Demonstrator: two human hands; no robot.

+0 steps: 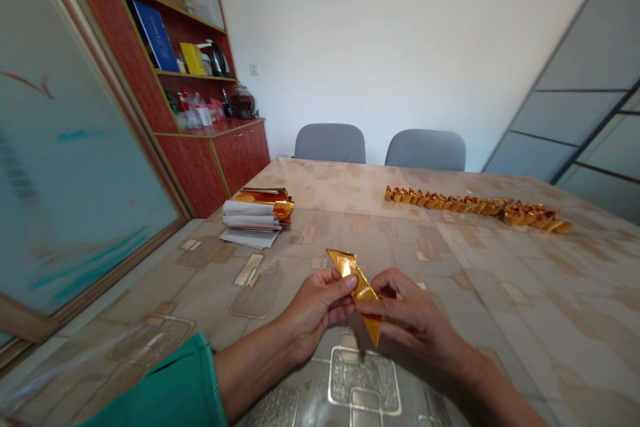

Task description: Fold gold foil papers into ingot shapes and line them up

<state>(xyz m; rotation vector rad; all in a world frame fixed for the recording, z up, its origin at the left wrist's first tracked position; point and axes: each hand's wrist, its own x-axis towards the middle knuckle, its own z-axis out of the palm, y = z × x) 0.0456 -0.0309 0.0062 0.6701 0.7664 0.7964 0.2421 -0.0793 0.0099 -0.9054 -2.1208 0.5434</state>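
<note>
A shiny gold foil paper (367, 290), folded into a slanted shape with pointed ends, is held above the near middle of the table. My left hand (320, 300) pinches its left side, thumb on top. My right hand (413, 310) grips its right edge between thumb and fingers; some fingertips are hidden. To the upper left on the table lies a stack of folded paper sheets (253, 217), white and gold. Farther back on the right stand rows of small folded gold pieces (470, 205), lined up closely.
The patterned, covered table (280, 353) spreads beneath my hands. Two grey chairs (330, 142) (425, 149) stand behind its far edge. A red-brown shelf cabinet (240, 150) with bottles, a kettle and boxes is at the back left, beside a glass sliding door (85, 147).
</note>
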